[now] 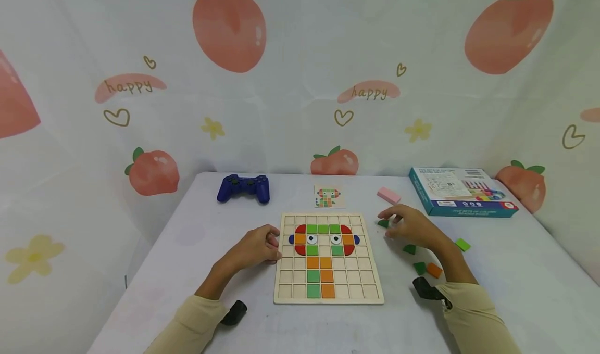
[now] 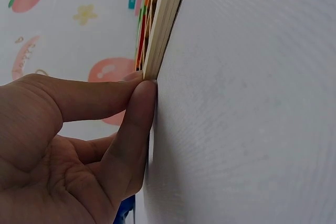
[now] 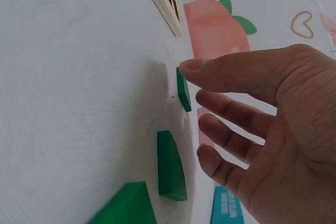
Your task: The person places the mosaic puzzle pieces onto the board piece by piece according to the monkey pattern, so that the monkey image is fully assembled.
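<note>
My left hand (image 1: 257, 245) pinches the left edge of a wooden grid board (image 1: 349, 292) between thumb and finger; the board's edge (image 2: 153, 59) shows up close in the left wrist view. Colored tiles lie in the board: green, orange, red, blue and two white eye pieces. To the right of the board, my right hand (image 1: 412, 226) hovers with loosely bent, spread fingers over a dark green piece (image 1: 383, 223). In the right wrist view that green piece (image 3: 182, 90) lies just under the thumb tip, with nothing visibly held. Another curved green piece (image 3: 170, 166) lies nearer.
Nearer the right forearm lie a green piece (image 1: 419, 268), an orange tile (image 1: 434, 270) and a light green tile (image 1: 462, 244). A pattern card (image 1: 329, 197) lies behind the board. Further back are a blue game controller (image 1: 243, 188), a pink block (image 1: 389, 195) and a box (image 1: 469, 208).
</note>
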The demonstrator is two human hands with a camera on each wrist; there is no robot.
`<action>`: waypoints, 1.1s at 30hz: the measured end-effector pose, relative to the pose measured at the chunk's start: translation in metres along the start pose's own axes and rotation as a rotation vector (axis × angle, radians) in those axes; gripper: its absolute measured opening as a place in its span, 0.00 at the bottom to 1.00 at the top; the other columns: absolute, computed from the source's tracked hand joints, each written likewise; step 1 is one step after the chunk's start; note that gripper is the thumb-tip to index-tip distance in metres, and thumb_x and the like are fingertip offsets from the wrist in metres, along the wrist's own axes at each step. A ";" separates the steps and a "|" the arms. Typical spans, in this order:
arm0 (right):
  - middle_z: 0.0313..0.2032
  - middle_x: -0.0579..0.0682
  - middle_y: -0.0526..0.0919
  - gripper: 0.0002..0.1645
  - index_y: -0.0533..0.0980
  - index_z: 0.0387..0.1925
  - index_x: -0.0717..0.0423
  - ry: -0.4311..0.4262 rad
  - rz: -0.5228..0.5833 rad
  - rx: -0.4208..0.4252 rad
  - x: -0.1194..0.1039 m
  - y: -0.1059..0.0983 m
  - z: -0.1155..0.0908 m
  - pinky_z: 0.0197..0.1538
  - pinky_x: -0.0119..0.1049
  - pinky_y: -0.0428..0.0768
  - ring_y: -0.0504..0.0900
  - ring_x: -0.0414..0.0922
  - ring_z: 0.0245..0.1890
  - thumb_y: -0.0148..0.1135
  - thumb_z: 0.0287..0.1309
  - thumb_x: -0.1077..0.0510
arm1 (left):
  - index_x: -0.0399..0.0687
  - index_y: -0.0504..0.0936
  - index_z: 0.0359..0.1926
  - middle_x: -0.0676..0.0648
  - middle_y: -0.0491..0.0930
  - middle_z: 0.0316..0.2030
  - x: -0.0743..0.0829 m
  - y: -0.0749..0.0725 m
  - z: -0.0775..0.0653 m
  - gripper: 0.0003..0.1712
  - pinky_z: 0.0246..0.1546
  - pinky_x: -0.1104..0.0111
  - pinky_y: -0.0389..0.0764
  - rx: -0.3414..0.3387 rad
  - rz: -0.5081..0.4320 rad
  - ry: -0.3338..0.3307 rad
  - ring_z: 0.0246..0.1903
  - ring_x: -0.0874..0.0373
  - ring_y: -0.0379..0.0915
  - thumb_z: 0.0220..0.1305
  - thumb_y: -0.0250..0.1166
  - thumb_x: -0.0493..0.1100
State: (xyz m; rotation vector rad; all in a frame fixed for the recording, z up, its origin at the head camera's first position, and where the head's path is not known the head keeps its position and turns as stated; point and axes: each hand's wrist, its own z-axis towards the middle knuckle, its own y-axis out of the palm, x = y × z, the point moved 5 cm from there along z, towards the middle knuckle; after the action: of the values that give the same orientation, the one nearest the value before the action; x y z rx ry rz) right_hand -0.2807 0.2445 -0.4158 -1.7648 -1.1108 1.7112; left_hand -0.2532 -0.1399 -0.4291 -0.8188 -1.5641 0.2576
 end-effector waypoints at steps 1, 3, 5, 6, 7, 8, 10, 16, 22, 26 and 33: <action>0.58 0.59 0.83 0.29 0.81 0.63 0.57 -0.002 -0.005 0.001 0.001 0.000 0.000 0.51 0.48 0.84 0.77 0.59 0.56 0.75 0.60 0.58 | 0.32 0.77 0.62 0.46 0.80 0.41 0.000 0.000 0.000 0.30 0.41 0.65 0.84 0.002 0.001 -0.002 0.38 0.57 0.78 0.59 0.76 0.32; 0.60 0.60 0.82 0.29 0.81 0.64 0.56 -0.003 -0.019 -0.002 0.003 0.001 0.000 0.53 0.52 0.84 0.77 0.61 0.58 0.74 0.61 0.58 | 0.32 0.77 0.62 0.46 0.80 0.41 0.000 0.000 0.000 0.31 0.42 0.65 0.83 0.001 0.005 0.004 0.38 0.57 0.78 0.59 0.76 0.32; 0.61 0.61 0.81 0.29 0.81 0.64 0.56 0.000 -0.032 -0.008 0.006 0.001 0.001 0.55 0.54 0.84 0.77 0.61 0.59 0.73 0.61 0.57 | 0.32 0.77 0.62 0.46 0.80 0.41 0.000 0.000 0.001 0.31 0.43 0.65 0.83 -0.002 0.007 0.008 0.38 0.57 0.78 0.59 0.76 0.32; 0.61 0.61 0.81 0.29 0.81 0.64 0.55 0.004 -0.038 -0.011 0.007 0.002 0.001 0.55 0.54 0.83 0.77 0.61 0.59 0.73 0.61 0.57 | 0.32 0.77 0.62 0.46 0.81 0.41 0.000 0.000 0.001 0.31 0.43 0.65 0.83 -0.003 0.005 0.008 0.39 0.57 0.78 0.59 0.76 0.32; 0.60 0.61 0.81 0.29 0.81 0.64 0.55 0.007 -0.041 -0.013 0.009 0.001 0.000 0.54 0.53 0.83 0.77 0.60 0.58 0.72 0.61 0.56 | 0.32 0.77 0.62 0.46 0.81 0.41 0.000 0.000 0.001 0.31 0.43 0.65 0.83 -0.005 0.007 0.014 0.39 0.57 0.78 0.59 0.76 0.32; 0.59 0.60 0.82 0.29 0.81 0.64 0.54 0.011 -0.044 -0.015 0.010 0.001 0.000 0.54 0.52 0.83 0.77 0.59 0.57 0.72 0.61 0.56 | 0.31 0.77 0.62 0.46 0.81 0.41 0.000 0.000 0.001 0.31 0.43 0.66 0.83 -0.005 0.010 0.016 0.39 0.57 0.78 0.59 0.77 0.32; 0.57 0.59 0.83 0.28 0.82 0.63 0.55 0.005 -0.043 -0.017 0.011 0.001 0.000 0.52 0.50 0.82 0.77 0.57 0.55 0.72 0.61 0.56 | 0.32 0.77 0.62 0.46 0.81 0.41 0.001 0.000 0.001 0.31 0.42 0.66 0.83 -0.004 0.012 0.018 0.39 0.57 0.78 0.59 0.77 0.32; 0.49 0.55 0.84 0.25 0.84 0.59 0.57 -0.019 -0.034 -0.020 0.008 0.002 0.000 0.44 0.41 0.80 0.77 0.52 0.48 0.74 0.61 0.57 | 0.30 0.77 0.62 0.45 0.81 0.41 0.002 0.000 -0.001 0.31 0.40 0.65 0.83 -0.009 -0.004 0.022 0.37 0.57 0.78 0.59 0.76 0.31; 0.40 0.51 0.82 0.19 0.85 0.55 0.58 -0.051 -0.037 -0.032 0.005 0.005 0.002 0.40 0.39 0.77 0.75 0.49 0.41 0.73 0.63 0.58 | 0.31 0.77 0.62 0.45 0.80 0.41 0.002 -0.001 -0.002 0.31 0.41 0.65 0.83 -0.004 0.004 0.019 0.37 0.57 0.77 0.59 0.77 0.32; 0.38 0.50 0.81 0.18 0.85 0.53 0.58 -0.052 -0.036 -0.034 0.007 0.007 0.003 0.40 0.39 0.77 0.75 0.49 0.40 0.73 0.63 0.58 | 0.32 0.77 0.62 0.46 0.80 0.41 0.001 -0.001 -0.001 0.31 0.42 0.65 0.83 -0.002 0.013 0.012 0.38 0.57 0.77 0.59 0.77 0.32; 0.36 0.50 0.80 0.17 0.85 0.52 0.60 -0.054 -0.036 -0.030 0.005 0.007 0.002 0.41 0.40 0.76 0.75 0.48 0.40 0.72 0.63 0.59 | 0.33 0.77 0.62 0.47 0.80 0.41 -0.002 0.000 0.001 0.30 0.42 0.66 0.82 0.007 0.015 0.005 0.38 0.57 0.77 0.59 0.76 0.32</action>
State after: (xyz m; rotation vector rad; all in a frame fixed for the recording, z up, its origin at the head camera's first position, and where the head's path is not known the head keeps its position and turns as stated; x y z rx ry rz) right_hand -0.2815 0.2438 -0.4240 -1.7152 -1.1894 1.7393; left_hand -0.2542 -0.1405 -0.4306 -0.8251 -1.5523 0.2722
